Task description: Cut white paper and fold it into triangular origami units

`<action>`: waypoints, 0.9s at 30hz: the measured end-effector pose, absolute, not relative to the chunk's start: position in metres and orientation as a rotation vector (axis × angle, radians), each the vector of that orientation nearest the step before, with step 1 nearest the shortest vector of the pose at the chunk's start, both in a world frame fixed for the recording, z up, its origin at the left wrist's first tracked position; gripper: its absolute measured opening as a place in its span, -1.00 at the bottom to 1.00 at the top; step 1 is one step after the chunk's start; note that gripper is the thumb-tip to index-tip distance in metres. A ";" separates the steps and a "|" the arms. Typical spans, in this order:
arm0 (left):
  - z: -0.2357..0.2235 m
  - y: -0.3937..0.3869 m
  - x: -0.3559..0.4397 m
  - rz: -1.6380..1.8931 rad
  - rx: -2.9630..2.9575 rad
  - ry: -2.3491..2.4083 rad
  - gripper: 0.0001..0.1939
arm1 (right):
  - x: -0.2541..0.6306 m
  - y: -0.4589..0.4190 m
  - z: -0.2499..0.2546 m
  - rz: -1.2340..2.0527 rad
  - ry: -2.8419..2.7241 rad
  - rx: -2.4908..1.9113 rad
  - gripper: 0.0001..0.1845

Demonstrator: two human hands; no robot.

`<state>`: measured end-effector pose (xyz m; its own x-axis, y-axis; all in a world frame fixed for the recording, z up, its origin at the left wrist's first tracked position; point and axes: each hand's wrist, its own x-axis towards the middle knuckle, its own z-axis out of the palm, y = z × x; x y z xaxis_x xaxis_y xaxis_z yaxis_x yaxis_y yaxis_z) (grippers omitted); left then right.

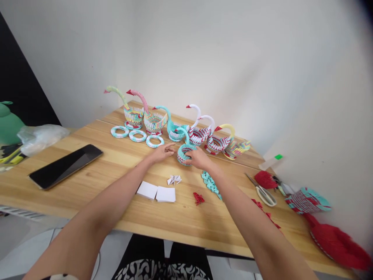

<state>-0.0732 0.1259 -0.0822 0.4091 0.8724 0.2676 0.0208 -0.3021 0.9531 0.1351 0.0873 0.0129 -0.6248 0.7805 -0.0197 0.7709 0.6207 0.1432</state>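
Observation:
A small teal folded-paper swan (181, 154) with red and white bands stands on the wooden table in front of a row of larger paper swans. My right hand (198, 158) grips its round body from the right, fingers over the rim. On the other side, my left hand (163, 153) has its fingers apart and reaches toward the swan, holding nothing. Whether its fingertips touch the paper I cannot tell. Nearer to me lie small white folded pieces (174, 179), two stacks of white paper (166, 194), red folded pieces (198, 198) and a pile of teal folded pieces (211, 184).
Behind, several paper swans such as a pink-necked one (155, 123) line the table. Three paper rings (137, 135) lie left, near a black phone (66, 165). Right are scissors (264, 194), a red paper object (339, 241) and a teal-red paper piece (309, 200).

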 end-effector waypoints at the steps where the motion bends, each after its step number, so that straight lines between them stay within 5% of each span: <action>1: -0.082 0.126 -0.073 1.052 1.657 0.800 -0.35 | 0.141 0.089 0.015 0.144 2.740 1.295 -0.77; 6: -0.081 0.125 -0.074 1.062 1.669 0.817 -0.33 | 0.161 0.088 0.024 0.023 2.789 1.274 -0.65; 14: -0.083 0.125 -0.073 1.072 1.656 0.814 -0.32 | 0.151 0.080 0.013 0.171 2.842 1.262 -0.79; 27: -0.078 0.122 -0.074 1.048 1.674 0.832 -0.34 | 0.135 0.077 0.011 0.240 2.740 1.414 -0.66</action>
<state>-0.0738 0.1222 -0.0782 0.3993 0.8784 0.2624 0.0561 -0.3091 0.9494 0.1348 0.0774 0.0113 -0.5812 0.8133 0.0276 0.8057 0.5703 0.1600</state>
